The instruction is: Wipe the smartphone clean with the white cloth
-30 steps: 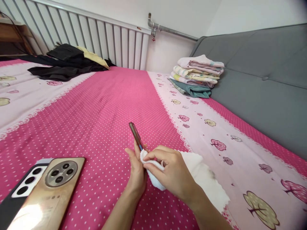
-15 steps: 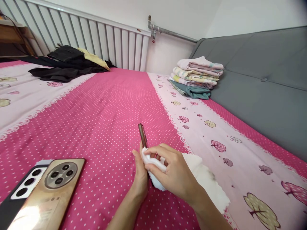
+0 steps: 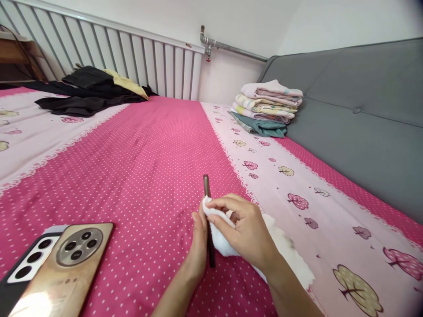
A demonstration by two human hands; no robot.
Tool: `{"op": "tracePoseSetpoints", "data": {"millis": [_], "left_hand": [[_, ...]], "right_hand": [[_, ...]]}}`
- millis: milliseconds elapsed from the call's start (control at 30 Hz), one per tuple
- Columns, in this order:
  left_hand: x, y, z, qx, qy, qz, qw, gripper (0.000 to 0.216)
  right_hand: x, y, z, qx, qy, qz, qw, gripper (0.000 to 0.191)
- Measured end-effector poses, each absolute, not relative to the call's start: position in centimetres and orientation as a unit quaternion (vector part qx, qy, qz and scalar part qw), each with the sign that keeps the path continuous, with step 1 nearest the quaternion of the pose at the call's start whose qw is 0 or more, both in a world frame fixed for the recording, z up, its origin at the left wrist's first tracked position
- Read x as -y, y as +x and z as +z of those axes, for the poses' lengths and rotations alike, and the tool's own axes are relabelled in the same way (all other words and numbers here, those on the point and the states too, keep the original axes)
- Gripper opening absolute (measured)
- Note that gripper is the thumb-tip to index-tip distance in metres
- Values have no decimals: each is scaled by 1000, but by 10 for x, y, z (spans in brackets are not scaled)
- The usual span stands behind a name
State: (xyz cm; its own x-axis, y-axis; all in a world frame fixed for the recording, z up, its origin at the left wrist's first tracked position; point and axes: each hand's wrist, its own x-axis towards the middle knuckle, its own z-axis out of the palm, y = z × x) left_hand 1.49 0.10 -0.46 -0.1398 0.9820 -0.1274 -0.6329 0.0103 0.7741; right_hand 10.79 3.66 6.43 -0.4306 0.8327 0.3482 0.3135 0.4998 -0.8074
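A slim dark phone stands edge-on to me above the pink bed. My left hand is closed around its left side, with the thumb pointing up and the other fingers mostly hidden behind the phone. In my right hand a white fluffy cloth is pinched between thumb and fingers; it touches the phone's edge in its upper part. Part of the cloth hangs below the right fingers. Under the right forearm lies a white piece of material with a ragged edge and a greyish mark.
At lower left, a gold phone with a round camera block overlaps a dark phone. Folded bedding is stacked by the grey headboard. Dark clothes lie near the radiator.
The phone has turned more edge-on and upright, and its lower end now shows. Both hands sit slightly farther right in view. The cloth has moved up along the phone's edge.
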Motion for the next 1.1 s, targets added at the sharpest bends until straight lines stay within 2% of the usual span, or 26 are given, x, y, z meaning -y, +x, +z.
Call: {"op": "tracePoseSetpoints", "data": {"millis": [133,300,533,633,867,1100], "left_hand": [[4,14,-14,-415,422,605,532,62],[5,8,-14,-458,568,541,417,75],[-4,4,-17,-542,581,571,207,97],[-6,2,-16,-603,551,564,121,99],[-6,-1,-11,-659,554,504,-73,87],[-5,2,-14,-669,598,429,-107,70]], "right_hand": [[-37,112,68,766,-369,281,445,19],[-34,118,77,756,-364,217,498,18],[-31,124,83,750,-367,209,509,19],[-31,122,81,745,-380,208,507,19],[-41,120,72,735,-430,134,508,20],[-51,122,63,746,-453,83,481,21]]}}
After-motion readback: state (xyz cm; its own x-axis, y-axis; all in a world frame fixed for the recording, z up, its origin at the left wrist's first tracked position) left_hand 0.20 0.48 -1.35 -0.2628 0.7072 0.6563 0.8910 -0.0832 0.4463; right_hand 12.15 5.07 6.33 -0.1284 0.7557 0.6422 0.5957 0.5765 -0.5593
